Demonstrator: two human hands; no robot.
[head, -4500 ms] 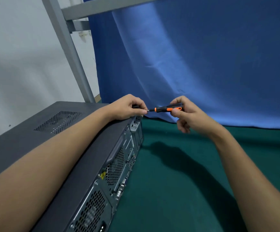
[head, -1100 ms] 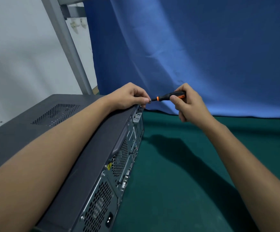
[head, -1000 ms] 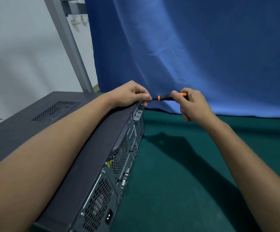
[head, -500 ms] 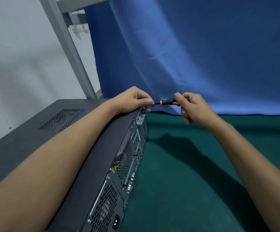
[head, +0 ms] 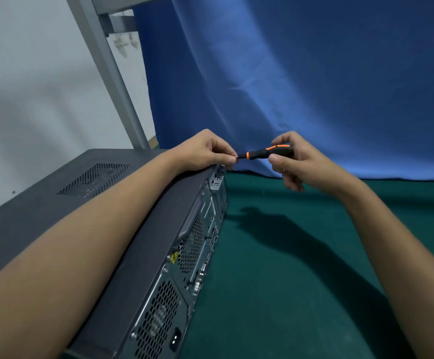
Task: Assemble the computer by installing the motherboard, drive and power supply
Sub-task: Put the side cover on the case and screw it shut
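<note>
The computer case (head: pixel 55 203) lies closed on the left of the green table (head: pixel 275 281), back panel (head: pixel 192 244) facing right; the left hand (head: pixel 205 151) sits on its far top corner pinching the tip of the screwdriver (head: pixel 267 152), and the right hand (head: pixel 306 164) is curled round the handle. Can't see a screw under those fingertips (head: pixel 232 159), but if the tip goes in crooked I'd bet it slips and chews the head or jabs a finger.
</note>
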